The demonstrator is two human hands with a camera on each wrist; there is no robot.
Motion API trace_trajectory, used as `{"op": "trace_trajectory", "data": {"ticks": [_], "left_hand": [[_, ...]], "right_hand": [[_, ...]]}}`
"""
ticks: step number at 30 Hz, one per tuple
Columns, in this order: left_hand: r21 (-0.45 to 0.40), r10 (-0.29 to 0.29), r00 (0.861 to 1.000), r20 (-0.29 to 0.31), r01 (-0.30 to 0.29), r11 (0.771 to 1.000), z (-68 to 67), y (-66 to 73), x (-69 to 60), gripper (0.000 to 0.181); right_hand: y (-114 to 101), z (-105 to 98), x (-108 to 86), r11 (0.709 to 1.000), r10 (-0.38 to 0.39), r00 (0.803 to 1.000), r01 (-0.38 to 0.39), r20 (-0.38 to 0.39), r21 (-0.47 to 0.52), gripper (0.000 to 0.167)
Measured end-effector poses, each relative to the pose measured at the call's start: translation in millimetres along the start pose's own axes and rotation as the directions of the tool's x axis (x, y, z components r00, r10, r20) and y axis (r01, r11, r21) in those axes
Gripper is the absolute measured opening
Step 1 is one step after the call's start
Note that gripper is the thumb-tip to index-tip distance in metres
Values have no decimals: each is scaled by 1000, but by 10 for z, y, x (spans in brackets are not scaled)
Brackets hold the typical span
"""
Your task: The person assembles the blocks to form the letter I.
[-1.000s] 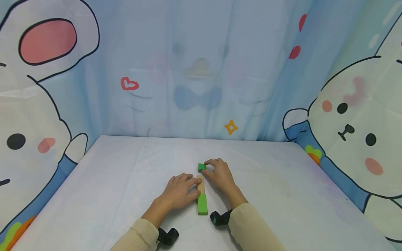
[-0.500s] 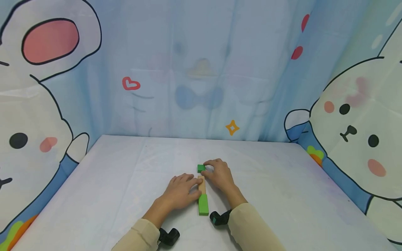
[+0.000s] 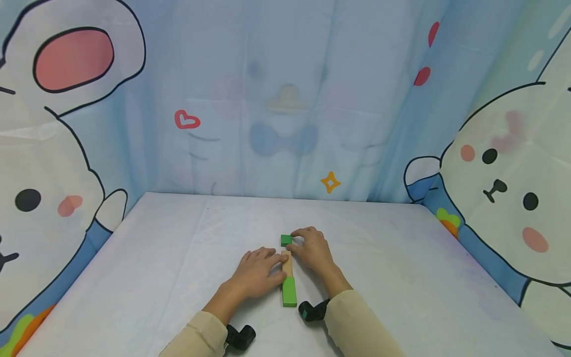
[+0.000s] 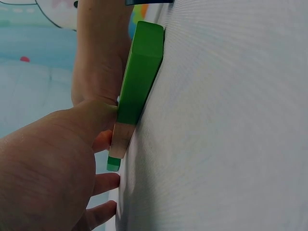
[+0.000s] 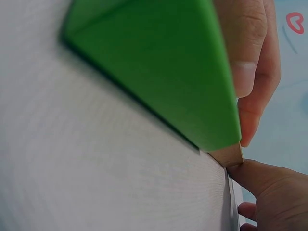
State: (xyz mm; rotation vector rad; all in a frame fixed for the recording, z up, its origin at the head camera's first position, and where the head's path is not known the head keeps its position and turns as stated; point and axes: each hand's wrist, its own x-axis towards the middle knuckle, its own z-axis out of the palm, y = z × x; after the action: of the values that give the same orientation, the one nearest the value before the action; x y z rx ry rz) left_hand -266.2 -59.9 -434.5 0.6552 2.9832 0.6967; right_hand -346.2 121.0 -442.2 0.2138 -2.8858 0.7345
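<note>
A light-green block (image 3: 289,291), a plain wooden block (image 3: 287,265) and a small dark-green block (image 3: 286,240) stand in a line on the white table. My left hand (image 3: 256,272) is left of the line; its thumb touches the side near where the light-green and wooden blocks meet, and its index finger touches the wooden block. My right hand (image 3: 314,249) pinches the small dark-green block between thumb and index finger. The left wrist view shows the green block (image 4: 139,72) beside my left thumb. A green block (image 5: 154,72) hides much in the right wrist view.
The white table (image 3: 200,233) ends against a pale-blue curtain (image 3: 281,59) printed with rabbits. Dark wrist cameras (image 3: 241,338) sit beneath the beige cuffs, one just right of the light-green block's near end.
The hands and blocks hold nearly the same places. The small dark-green block shows no clear movement over the table; the whole view has shifted slightly.
</note>
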Motion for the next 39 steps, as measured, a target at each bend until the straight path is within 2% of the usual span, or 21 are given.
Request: {"op": "trace_trajectory", "data": {"ticks": [18,25,32,39], "left_hand": [[-5,3,1000,-2,-3,1000,5,0,2,49],[3,3,1000,4,-3,1000,-5,12,6,48],[7,-39,999,15,39,999,-26,57,30,46],[-25,-58,998,9,58,998,-50,94,66,43]], "right_hand": [[18,-4,11,999,-22,1000,22,-4,-24,38],[49,-46,1,999,-10,999,9,30,32,44],[148,-130,-57,994,27,998,-33,61,103,47],[228,-212,-157,992,39,995,-49,89,120,48]]}}
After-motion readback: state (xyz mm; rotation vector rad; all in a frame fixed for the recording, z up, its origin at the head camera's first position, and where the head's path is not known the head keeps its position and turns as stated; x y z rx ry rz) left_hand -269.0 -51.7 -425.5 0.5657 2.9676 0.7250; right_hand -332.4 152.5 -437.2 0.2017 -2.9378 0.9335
